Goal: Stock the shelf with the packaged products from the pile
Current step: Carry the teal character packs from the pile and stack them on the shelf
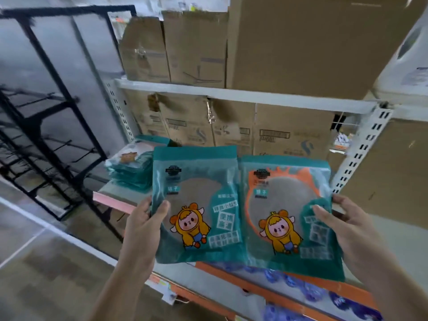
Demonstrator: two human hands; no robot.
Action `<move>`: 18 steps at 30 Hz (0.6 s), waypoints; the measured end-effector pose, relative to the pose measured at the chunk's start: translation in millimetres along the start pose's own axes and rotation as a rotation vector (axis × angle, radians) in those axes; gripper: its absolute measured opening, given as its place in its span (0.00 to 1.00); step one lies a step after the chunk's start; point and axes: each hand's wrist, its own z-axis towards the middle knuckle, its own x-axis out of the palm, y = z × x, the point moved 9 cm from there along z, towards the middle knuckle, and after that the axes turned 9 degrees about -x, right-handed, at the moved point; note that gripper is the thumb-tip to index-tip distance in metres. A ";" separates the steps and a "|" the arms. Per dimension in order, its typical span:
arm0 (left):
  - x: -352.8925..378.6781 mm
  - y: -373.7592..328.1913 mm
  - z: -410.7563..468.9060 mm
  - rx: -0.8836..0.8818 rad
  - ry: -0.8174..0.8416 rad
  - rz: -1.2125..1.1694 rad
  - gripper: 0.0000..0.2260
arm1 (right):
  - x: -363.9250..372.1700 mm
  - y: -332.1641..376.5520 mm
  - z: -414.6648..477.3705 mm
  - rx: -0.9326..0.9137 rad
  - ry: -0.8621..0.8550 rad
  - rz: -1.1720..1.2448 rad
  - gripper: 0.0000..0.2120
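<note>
The left hand (141, 228) pinches the left edge of one teal packet (199, 181), thumb on its front and fingers behind. The right hand (349, 228) grips the right edge of a second teal packet (289, 200) the same way. Both packets are held upright, side by side, edges meeting, over the near part of the shelf (115, 201). A pile (129, 169) of like packets lies far left on it, before cardboard boxes (289, 135)

You have an open gap between the shelf (103, 187) and the upper shelf board (231, 96). Cardboard boxes (231, 128) wall off the back, a stack of teal packs (129, 170) fills the left end, and the white upright (361, 156) bounds the right. A black rack (46, 112) stands just beside the left end.
</note>
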 end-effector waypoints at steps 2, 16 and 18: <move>-15.2 5.0 14.1 -0.021 -0.006 -0.025 0.04 | 11.2 -1.2 3.7 0.003 -0.003 -0.012 0.18; -87.8 -12.2 135.1 -0.085 -0.125 -0.121 0.08 | 124.9 -36.3 110.3 0.024 0.033 0.058 0.07; -93.5 -20.0 153.6 -0.072 -0.147 -0.134 0.10 | 142.8 -40.1 129.9 0.026 0.064 0.045 0.09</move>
